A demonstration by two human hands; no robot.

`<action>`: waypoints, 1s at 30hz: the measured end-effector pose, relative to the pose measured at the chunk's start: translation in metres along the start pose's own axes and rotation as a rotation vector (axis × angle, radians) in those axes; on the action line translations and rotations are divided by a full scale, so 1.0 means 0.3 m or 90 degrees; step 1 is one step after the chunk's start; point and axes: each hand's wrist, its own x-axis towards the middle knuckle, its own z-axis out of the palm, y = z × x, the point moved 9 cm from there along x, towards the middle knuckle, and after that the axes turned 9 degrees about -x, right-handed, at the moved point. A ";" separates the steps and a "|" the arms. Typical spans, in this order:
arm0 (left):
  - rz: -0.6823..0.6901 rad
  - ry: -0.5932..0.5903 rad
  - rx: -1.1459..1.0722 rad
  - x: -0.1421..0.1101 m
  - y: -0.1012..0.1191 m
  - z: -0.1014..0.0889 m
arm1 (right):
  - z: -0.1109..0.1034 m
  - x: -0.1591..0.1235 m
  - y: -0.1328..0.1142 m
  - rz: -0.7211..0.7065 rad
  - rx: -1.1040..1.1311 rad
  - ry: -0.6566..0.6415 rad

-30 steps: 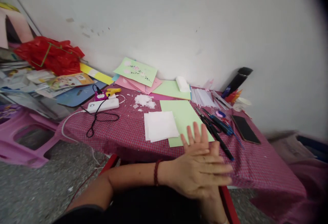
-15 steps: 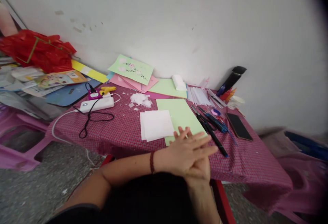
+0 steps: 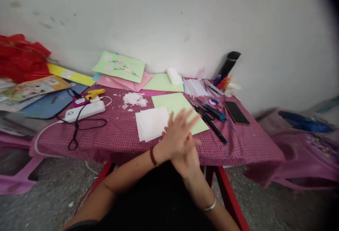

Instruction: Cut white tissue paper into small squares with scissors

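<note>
My left hand (image 3: 176,134), with a dark red bead bracelet at the wrist, lies across my right hand (image 3: 189,158), palm against palm. The left fingers are spread and a little blurred, with nothing in them. Beneath, the right hand is turned up and mostly covered; its fingertips show past the left hand's edge, and a pale bangle circles its wrist. Both hands are just over the table's front edge. Behind them lie a stack of white paper squares (image 3: 152,123) and a light green sheet (image 3: 172,100). Scissors (image 3: 203,113) and a black pen (image 3: 218,132) rest to the right.
White paper scraps (image 3: 134,98) are heaped behind the squares. A green card with painted flowers (image 3: 122,67) tops pink sheets near the wall. To the left are a white power bank (image 3: 84,111) and black cable; a phone (image 3: 236,112) lies right. Plastic stools (image 3: 299,160) flank the table.
The view has shifted right, so the table items appear further left. My hands have slid against each other; more of the right forearm, with its bangle, now shows.
</note>
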 end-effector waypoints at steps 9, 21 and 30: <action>-0.159 0.184 -0.169 -0.044 -0.203 -0.190 | 0.017 0.007 0.023 0.109 -0.167 -0.154; -0.239 0.119 -0.236 -0.128 -0.199 -0.101 | -0.017 0.016 -0.077 -0.164 -0.622 -0.120; -0.311 0.058 -0.517 -0.142 -0.204 -0.001 | -0.003 -0.004 -0.146 -0.279 -0.724 -0.056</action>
